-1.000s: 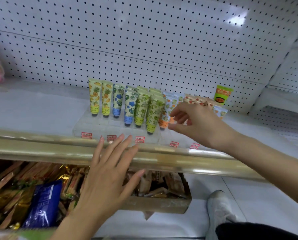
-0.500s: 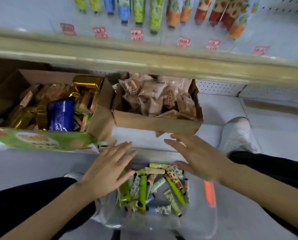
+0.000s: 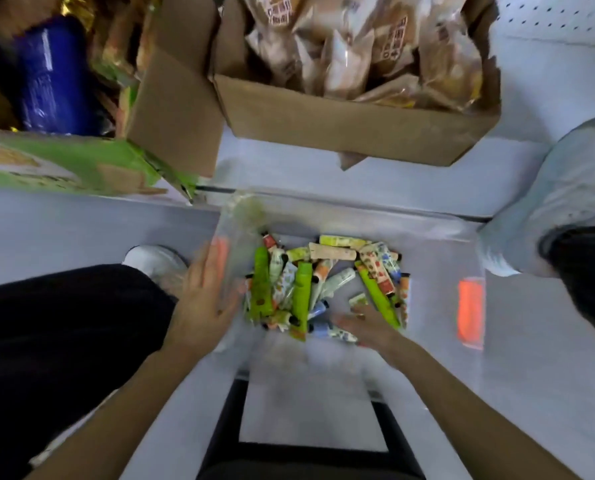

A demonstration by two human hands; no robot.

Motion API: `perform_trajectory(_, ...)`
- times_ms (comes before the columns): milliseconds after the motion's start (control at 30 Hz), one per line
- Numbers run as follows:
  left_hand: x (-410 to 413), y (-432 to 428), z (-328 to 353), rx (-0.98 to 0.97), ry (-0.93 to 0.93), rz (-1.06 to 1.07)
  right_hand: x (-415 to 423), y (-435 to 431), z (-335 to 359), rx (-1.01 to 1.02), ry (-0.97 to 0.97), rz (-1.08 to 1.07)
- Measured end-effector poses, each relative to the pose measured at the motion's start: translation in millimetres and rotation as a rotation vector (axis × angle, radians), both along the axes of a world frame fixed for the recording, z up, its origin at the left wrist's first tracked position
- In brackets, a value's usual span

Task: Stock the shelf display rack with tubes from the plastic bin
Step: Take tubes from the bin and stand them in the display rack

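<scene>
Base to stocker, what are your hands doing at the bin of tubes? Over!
Left hand flat against plastic bin wall. Right hand open, down among tubes, none gripped yet. Nothing covers the pile.

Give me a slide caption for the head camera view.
Right hand among loose tubes in the clear plastic bin; left hand against its side.

Single head-worn camera looked steeply down, close above the left hand [image 3: 206,306] and right hand [image 3: 365,323], plastic bin [image 3: 434,258] lay under the fingers, cardboard box [image 3: 341,129] sat beyond the fingertips
</scene>
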State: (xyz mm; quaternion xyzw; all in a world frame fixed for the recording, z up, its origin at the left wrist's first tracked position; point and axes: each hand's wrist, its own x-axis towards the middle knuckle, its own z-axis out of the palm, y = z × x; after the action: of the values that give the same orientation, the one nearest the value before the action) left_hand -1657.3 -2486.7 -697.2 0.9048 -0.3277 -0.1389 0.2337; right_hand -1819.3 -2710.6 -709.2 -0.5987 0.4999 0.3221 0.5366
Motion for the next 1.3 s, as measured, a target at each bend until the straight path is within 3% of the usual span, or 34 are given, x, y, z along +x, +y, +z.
perform_trajectory(133,-5.7,-6.2,-5.3,-0.146,0.061,0.149,10.6,19.1,-11.3,0.080,0.002,-0.035)
perform_trajectory(267,-7.4,-5.8,-7.8,-0.150,0.073,0.213,23.4,22.4,-37.1,0.192,-0.073,-0.179)
perform_trajectory(600,-8.0,-6.2,-10.7,-0.127,0.018,0.245,37.6,48.5,-126.3,0.131,-0.106,-0.584)
perform_trajectory(733,-10.0,-8.2,-9.2,-0.138,0.043,0.286,57.1,60.1,-80.1,0.255,-0.158,-0.665)
perform_trajectory(1300,-10.1,-4.3,-7.9,-0.168,0.089,0.301,62.1,58.8,-87.5,0.426,-0.250,-0.782)
